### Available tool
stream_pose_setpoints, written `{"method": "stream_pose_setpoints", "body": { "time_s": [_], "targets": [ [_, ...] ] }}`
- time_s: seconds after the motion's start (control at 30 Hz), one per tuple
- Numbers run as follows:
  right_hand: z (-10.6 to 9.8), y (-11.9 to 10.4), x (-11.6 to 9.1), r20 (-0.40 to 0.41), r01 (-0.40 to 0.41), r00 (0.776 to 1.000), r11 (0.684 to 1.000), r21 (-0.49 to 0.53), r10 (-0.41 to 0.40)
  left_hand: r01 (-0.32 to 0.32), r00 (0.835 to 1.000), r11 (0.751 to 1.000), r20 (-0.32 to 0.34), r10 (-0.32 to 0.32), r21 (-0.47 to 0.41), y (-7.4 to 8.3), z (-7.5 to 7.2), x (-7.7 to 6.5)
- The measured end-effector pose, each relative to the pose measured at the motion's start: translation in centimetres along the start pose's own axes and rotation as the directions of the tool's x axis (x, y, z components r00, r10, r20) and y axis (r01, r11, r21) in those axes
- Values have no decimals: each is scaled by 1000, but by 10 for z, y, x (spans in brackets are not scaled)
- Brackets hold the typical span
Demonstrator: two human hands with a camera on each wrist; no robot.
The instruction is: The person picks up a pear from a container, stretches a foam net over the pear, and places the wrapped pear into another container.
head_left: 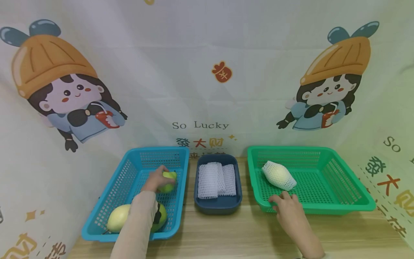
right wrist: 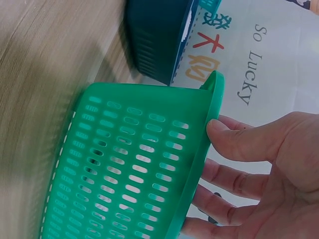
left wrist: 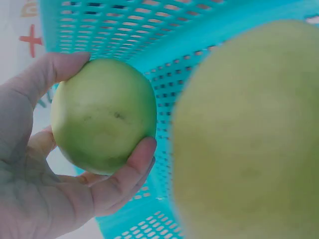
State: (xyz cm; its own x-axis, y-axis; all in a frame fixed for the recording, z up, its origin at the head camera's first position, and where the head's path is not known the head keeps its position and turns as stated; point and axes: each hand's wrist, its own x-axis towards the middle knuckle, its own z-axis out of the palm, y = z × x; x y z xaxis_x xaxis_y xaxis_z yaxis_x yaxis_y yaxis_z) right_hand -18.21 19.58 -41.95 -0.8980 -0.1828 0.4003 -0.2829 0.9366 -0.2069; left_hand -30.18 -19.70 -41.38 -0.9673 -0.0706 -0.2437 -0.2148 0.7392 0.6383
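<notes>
My left hand [head_left: 157,180] grips a green pear [left wrist: 104,117] inside the blue basket [head_left: 111,183], with the thumb on one side and the fingers round the other. Nearer the basket's front lie a pale yellow fruit [head_left: 118,218] and a darker green fruit [head_left: 161,217], both partly covered by my left forearm. My right hand [head_left: 287,207] pinches the front rim of the green basket [right wrist: 134,159], its thumb outside and its fingers over the edge. Within that basket a pale yellow fruit in a white foam net [head_left: 279,175] lies on its side.
Between the two baskets stands a dark blue bin [head_left: 217,208] holding several white foam nets [head_left: 208,181]. Everything stands on a wood-grain table [head_left: 220,237]. A printed white cloth [head_left: 155,90] hangs behind and along the sides.
</notes>
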Motion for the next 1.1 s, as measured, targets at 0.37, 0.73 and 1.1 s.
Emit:
{"method": "stream_pose_setpoints", "body": {
  "time_s": [0.37,0.73,1.1],
  "targets": [
    [1,0,-1,-12,-2,1000,1000,-7,2,-30,995,991,-99,17,-134,21,-20,-5],
    [1,1,-2,-4,-6,1000,1000,-8,6,-105,992,968,-91,86,-229,50,-26,-20],
    [1,1,-1,19,-13,1000,1000,-2,13,-199,979,936,-25,201,-290,81,-4,-54]
  ]
}}
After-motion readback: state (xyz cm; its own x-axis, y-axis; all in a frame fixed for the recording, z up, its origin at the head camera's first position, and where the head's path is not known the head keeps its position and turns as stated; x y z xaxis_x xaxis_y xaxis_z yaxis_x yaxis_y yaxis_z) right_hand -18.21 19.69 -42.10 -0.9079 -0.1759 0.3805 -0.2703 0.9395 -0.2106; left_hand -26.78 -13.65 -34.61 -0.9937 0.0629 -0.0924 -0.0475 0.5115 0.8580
